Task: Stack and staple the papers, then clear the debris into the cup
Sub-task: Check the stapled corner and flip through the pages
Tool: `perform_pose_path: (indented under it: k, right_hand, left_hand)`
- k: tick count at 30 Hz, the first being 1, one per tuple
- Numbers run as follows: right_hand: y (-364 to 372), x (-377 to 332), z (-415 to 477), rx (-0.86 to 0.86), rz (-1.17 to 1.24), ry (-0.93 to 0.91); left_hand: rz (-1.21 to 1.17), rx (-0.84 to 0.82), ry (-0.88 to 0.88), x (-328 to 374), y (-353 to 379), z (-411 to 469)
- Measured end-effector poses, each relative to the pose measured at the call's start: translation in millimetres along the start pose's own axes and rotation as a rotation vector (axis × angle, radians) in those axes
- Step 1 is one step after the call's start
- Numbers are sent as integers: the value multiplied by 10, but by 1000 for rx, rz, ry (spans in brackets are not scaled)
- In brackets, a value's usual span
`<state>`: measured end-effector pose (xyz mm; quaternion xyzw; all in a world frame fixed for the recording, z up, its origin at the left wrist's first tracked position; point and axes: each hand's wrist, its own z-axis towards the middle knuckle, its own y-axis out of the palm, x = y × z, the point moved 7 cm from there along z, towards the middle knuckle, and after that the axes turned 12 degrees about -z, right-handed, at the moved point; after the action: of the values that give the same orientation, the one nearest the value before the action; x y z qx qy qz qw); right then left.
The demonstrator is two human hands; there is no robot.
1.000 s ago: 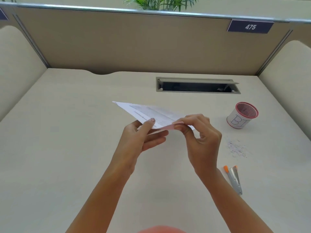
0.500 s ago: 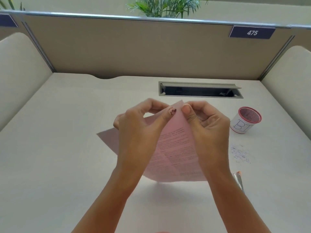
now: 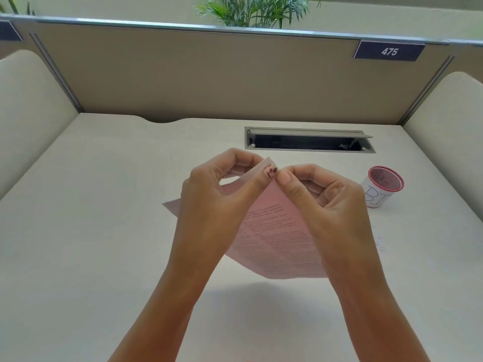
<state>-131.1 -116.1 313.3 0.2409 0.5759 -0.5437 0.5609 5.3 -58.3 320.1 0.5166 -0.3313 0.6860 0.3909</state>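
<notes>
Pink printed papers [image 3: 271, 236] hang above the desk, held up by their top corner. My left hand [image 3: 222, 194] and my right hand [image 3: 321, 194] both pinch that corner, thumbs touching side by side. The sheets droop toward me between my wrists. A white cup [image 3: 380, 188] with a red rim and handwritten letters stands on the desk to the right of my right hand. Small pale debris [image 3: 381, 242] lies scattered on the desk below the cup. The stapler is hidden behind my right forearm.
A cable slot [image 3: 309, 139] with a raised metal flap is set into the desk behind my hands. Beige partition walls enclose the desk at the back and on both sides. A numbered plate [image 3: 389, 51] hangs on the back wall.
The papers went from lying nearly flat between my hands to hanging by the top corner with the pink side facing me. Both hands rose and pinched closer together. The stapler passed out of sight.
</notes>
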Motion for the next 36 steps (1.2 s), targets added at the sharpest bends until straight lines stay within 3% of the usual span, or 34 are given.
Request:
perform_pose_path:
  k: [27,34,36]
  right_hand:
    - [-15,-115,-36,-16,-21,-18]
    - [-101,-112,-67,292,-14,-116]
    - [-78,-117,-109,369,-32,-163]
  left_hand:
    - [-57,83,-20,98,-43,-20]
    - [274,301,202,174,-54,-135]
    - [312,286,232,170,-8,-159]
